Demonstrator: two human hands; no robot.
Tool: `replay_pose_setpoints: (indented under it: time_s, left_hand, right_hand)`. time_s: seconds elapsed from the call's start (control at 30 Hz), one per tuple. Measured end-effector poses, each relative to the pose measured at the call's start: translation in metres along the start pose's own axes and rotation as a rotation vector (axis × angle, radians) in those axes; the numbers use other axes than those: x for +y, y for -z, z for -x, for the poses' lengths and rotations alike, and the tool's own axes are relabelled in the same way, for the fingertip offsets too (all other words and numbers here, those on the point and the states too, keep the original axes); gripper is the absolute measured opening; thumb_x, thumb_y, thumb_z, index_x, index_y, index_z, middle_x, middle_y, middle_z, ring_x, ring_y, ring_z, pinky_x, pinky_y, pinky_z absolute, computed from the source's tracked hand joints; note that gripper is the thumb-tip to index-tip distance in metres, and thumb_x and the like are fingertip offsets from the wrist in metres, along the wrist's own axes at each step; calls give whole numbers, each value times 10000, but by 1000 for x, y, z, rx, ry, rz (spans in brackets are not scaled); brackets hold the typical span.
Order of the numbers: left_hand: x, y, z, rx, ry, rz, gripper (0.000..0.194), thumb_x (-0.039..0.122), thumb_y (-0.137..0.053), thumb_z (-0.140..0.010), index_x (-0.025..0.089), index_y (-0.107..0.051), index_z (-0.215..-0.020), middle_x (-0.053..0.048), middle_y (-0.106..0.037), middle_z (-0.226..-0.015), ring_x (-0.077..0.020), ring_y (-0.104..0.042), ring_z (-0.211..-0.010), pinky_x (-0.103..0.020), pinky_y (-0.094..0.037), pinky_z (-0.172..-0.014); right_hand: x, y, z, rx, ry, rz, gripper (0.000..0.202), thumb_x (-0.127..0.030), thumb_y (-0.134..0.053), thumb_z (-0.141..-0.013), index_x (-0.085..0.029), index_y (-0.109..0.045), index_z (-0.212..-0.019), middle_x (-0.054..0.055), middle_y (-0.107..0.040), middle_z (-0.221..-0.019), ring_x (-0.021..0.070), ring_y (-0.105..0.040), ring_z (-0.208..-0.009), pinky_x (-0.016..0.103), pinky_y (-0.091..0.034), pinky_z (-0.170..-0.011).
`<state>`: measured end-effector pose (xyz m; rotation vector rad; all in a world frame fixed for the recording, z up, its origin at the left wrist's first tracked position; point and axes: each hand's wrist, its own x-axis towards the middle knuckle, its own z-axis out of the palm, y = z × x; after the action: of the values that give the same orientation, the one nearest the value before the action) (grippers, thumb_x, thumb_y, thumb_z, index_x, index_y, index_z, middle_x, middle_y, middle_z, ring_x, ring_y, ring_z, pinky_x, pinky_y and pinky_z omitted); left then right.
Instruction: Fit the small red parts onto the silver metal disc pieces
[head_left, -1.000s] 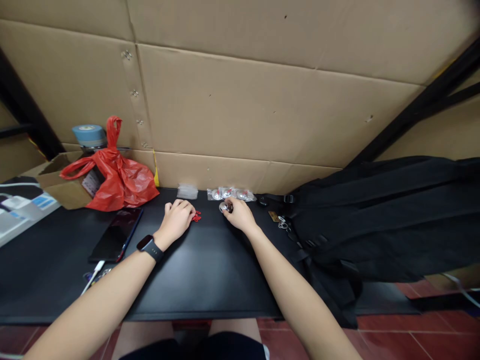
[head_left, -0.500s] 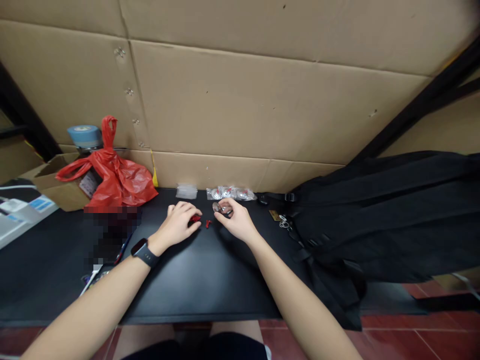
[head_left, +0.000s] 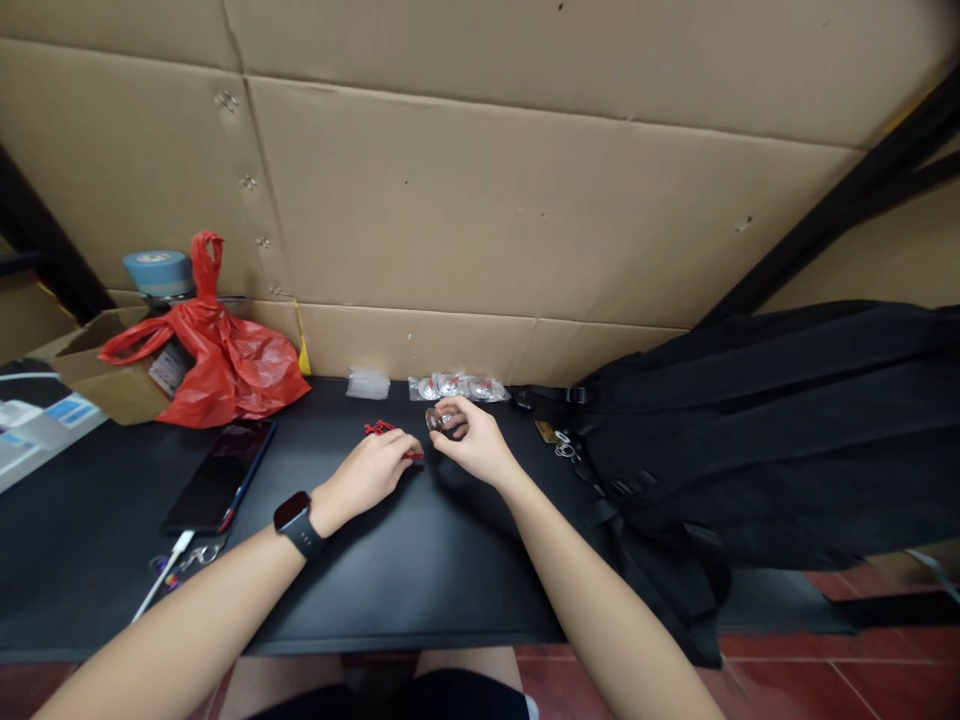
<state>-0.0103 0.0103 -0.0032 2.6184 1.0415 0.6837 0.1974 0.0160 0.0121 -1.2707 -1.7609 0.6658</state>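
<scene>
My left hand, with a dark watch on its wrist, rests low over the black table. Its fingertips pinch a small red piece, too small to name. Just behind that hand lies a little heap of similar red pieces. My right hand is curled around a small round shiny disc, held on edge between thumb and fingers. Something else shiny shows between those fingers, partly hidden. Beyond the right hand, several round shiny items in clear packets lie in a row beside a stack of clear plastic sleeves.
A cardboard wall closes off the back. At left are a red plastic bag, a cardboard box, a phone on a white cable and a white power strip. A black backpack covers the right side; keys lie beside it.
My left hand has moved right and nearer to me, off the red heap, and now pinches the single red piece that lay apart. My right hand still holds the disc.
</scene>
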Motion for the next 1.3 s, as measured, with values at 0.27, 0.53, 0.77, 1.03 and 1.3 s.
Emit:
replay_pose_setpoints:
  time_s: [0.27,0.53,0.77,1.03,1.3]
  left_hand:
    - [4,9,1,206,139,203,177,221,-517,-946,192,-690,-925,-58,-691,-925,-172,-646,-830,-288,-506,-777]
    - [8,13,5,269,199,342,169,270,-572,-935,219,-732,-954,-31,-756,-961,-179,-696,-872,-290,-526,-812]
    - [12,16,7,425,209,474,98,242,-692,-838,227,-788,-850,-30,-773,-915,-184,-716,-865,-296,-547,-838]
    - [12,15,8,457,260,442,69,239,-713,-807,224,-776,-828,-19,-763,-829,-172,-694,-763,-288,-542,-740]
    - [15,19,9,432,205,391,80,265,-706,-836,240,-781,-844,-24,-765,-849,-176,-697,-798,-294,-539,-772]
  right_hand:
    - [-12,-4,5,-83,19,-223,375,-229,-684,-692,-224,-593,-1055,44,-692,-1044,172,-686,-834,248,-481,-627]
    - [-10,-8,8,-158,53,-417,398,-218,-729,-703,-236,-594,-1078,52,-638,-1123,166,-678,-885,252,-494,-662]
    - [-3,-14,8,-231,27,-603,465,-197,-762,-689,-253,-583,-1116,67,-630,-1183,169,-679,-937,288,-549,-755]
    - [2,-19,9,-311,-54,-794,541,-217,-850,-633,-268,-602,-1111,51,-632,-1180,145,-666,-881,324,-569,-823]
    - [-2,-18,10,-321,-83,-824,555,-231,-872,-634,-262,-594,-1113,57,-648,-1185,157,-675,-899,353,-569,-865]
